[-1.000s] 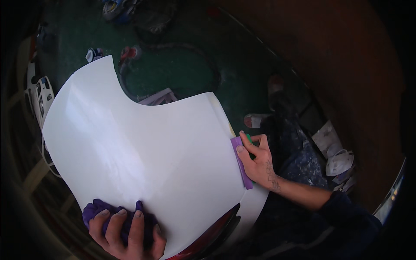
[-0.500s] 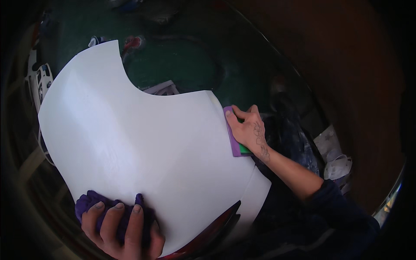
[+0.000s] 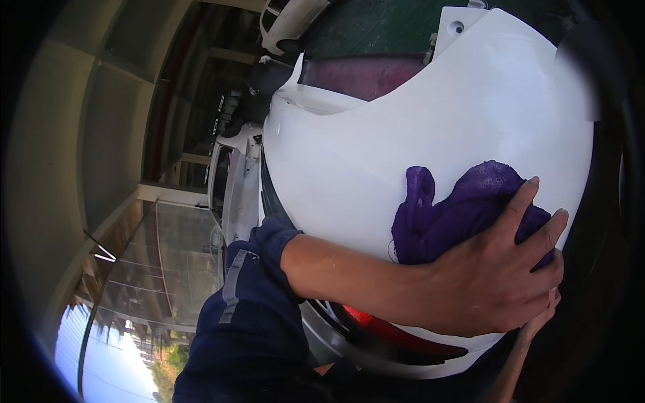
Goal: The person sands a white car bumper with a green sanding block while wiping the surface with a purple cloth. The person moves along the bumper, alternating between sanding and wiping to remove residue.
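Note:
A white car body panel (image 3: pixel 336 168) curves across the middle and right, with a red tail light (image 3: pixel 416 346) along its near edge. My left hand (image 3: pixel 490 275) reaches over from the lower left in a navy sleeve. Its fingers are bent over a crumpled purple cloth (image 3: pixel 443 225), which lies pressed on the panel. Just below and partly behind it is my right hand (image 3: pixel 545 317), its bare forearm rising from the bottom edge. Most of its fingers are hidden, and whatever it may hold cannot be made out.
Beyond the panel's curved cutout lies a dull reddish sheet (image 3: pixel 366 74) above a green floor (image 3: pixel 376 30). A white car (image 3: pixel 292 20) stands at the far top, and another pale vehicle (image 3: pixel 235 181) left of the panel. Glazed walls (image 3: pixel 154 262) rise at the left.
The view has swung left. The left arm now stretches across the panel with the purple cloth. The right hand has come in close to the left; the purple-and-green block it held is out of sight.

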{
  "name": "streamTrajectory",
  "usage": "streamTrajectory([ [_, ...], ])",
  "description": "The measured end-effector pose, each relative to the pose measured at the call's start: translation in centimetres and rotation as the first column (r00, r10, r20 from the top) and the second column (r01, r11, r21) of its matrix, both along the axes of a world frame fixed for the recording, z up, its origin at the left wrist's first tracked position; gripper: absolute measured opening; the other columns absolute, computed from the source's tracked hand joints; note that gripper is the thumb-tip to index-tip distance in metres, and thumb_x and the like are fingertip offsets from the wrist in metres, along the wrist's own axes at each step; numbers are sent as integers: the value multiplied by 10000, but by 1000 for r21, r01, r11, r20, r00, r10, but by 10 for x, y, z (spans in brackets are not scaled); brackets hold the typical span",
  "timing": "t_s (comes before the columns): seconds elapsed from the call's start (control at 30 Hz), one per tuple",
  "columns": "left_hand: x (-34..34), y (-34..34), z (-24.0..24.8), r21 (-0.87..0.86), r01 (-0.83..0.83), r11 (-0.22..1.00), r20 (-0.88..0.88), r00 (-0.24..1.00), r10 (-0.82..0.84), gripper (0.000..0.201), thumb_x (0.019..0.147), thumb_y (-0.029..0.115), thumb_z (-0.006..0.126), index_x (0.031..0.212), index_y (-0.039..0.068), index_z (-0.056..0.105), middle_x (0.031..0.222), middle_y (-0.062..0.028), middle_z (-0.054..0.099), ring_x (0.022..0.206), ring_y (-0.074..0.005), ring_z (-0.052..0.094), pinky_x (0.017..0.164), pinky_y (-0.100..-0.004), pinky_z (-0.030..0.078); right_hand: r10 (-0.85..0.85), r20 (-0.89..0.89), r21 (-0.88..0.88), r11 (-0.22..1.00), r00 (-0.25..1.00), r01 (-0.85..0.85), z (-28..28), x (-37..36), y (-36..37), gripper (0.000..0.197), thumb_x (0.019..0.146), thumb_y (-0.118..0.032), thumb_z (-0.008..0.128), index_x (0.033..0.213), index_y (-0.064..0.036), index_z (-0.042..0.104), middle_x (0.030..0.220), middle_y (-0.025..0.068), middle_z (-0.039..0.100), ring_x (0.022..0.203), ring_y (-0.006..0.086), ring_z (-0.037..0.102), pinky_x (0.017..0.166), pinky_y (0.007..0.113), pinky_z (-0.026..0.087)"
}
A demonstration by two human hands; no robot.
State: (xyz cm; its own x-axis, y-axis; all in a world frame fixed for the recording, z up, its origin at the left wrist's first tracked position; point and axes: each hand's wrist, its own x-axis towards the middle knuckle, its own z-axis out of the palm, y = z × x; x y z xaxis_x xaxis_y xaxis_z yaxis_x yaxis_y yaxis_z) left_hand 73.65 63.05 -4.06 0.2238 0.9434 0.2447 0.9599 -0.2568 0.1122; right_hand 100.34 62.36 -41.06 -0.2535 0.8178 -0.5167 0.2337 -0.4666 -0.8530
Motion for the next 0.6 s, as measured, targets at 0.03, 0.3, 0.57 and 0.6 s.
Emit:
streamTrajectory([
  [0.03,-3,-1,-1,25,22,999,24,999,-22,227,849,278,763,937,75,813,1080,-142,748,1226,-453,657,961,-669,511,-17,0,25,1000,1000,17,11,15,-10,509,1189,-373,521,1550,-30,628,1479,136,526,1337,261,562,1123,400,472],
  [0.3,57,-38,22,-74,-144,987,-46,989,141,181,846,235,760,857,55,746,1006,-122,698,1003,-370,674,791,-462,527,81,-193,190,981,978,-44,-2,1,12,519,1210,-353,461,1639,-72,547,1583,127,460,1390,251,550,1162,384,455],
  [0.57,188,-155,-61,-790,133,599,613,129,780,511,792,144,828,1280,65,701,1218,-107,712,1158,-283,686,1017,-435,538,191,-125,317,937,974,-143,54,-16,-45,485,1080,-133,602,1546,-4,641,1527,208,467,1365,316,512,1200,412,386],
  [0.6,195,-166,-82,-792,219,570,575,-49,817,556,826,130,826,1351,67,654,1216,-103,708,1170,-252,680,1037,-409,523,179,-108,331,934,978,-134,56,-33,-24,478,1082,-137,606,1542,-17,649,1508,200,474,1334,314,522,1176,405,406],
])
